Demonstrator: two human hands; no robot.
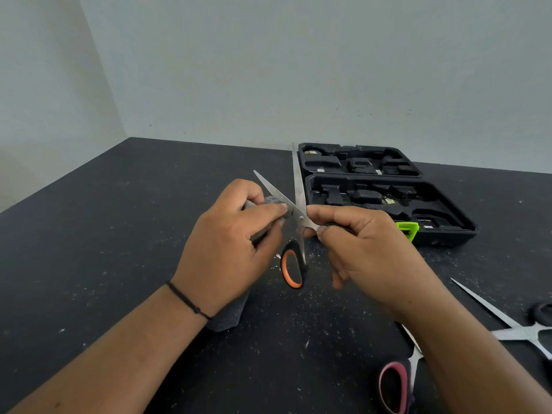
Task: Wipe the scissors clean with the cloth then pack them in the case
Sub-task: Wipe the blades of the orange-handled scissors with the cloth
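Observation:
Orange-and-black-handled scissors (299,186) are held up over the table with the blades spread wide apart. My right hand (367,252) grips one handle, while the other orange handle loop hangs free below. My left hand (230,246) holds a grey cloth (273,204) and pinches it against the left blade near the pivot; the cloth's tail hangs below my wrist. The black moulded case (388,192) lies open behind my right hand, with a green latch (406,230) at its front.
The black tabletop (119,234) is speckled with white flecks. Pink-handled scissors (397,380) lie partly under my right forearm. Another pair with black handles (507,324) lies open at the right edge. A pale wall stands behind the table.

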